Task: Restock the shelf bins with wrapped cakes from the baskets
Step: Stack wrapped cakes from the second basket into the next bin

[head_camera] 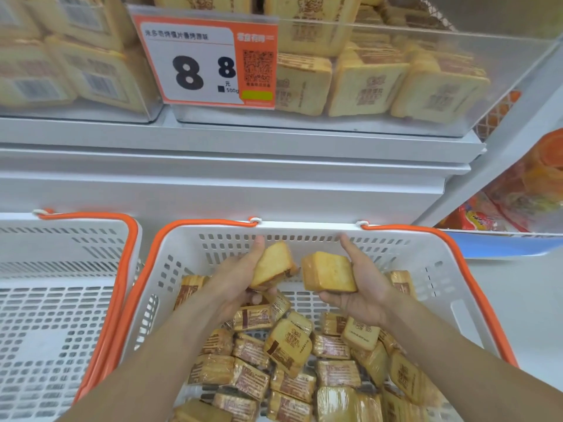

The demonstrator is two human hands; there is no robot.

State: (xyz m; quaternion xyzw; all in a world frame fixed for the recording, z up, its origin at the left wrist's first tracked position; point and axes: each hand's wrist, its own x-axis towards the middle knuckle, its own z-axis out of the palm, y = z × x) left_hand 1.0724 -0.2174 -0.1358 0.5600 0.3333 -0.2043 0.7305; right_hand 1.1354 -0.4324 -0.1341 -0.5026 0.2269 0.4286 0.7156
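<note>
- Left hand (236, 284) curls its fingers around one wrapped cake (272, 266), lifted above the basket (304, 231); right hand (358, 287) cradles another cake (329, 277) likewise
- Many cakes (288, 350) remain in that basket; the neighbouring basket (61, 269) looks emptied
- Shelf bin (365, 80) above looks well filled; restocking seems well along, unfinished

both my forearms reaching toward 12 o'clock, my left hand (240, 284) palm-up with fingers curled gripping, my right hand (358, 287) likewise

Cakes (289, 345) in right basket (475, 300), below shelf bins (502, 71).
</note>
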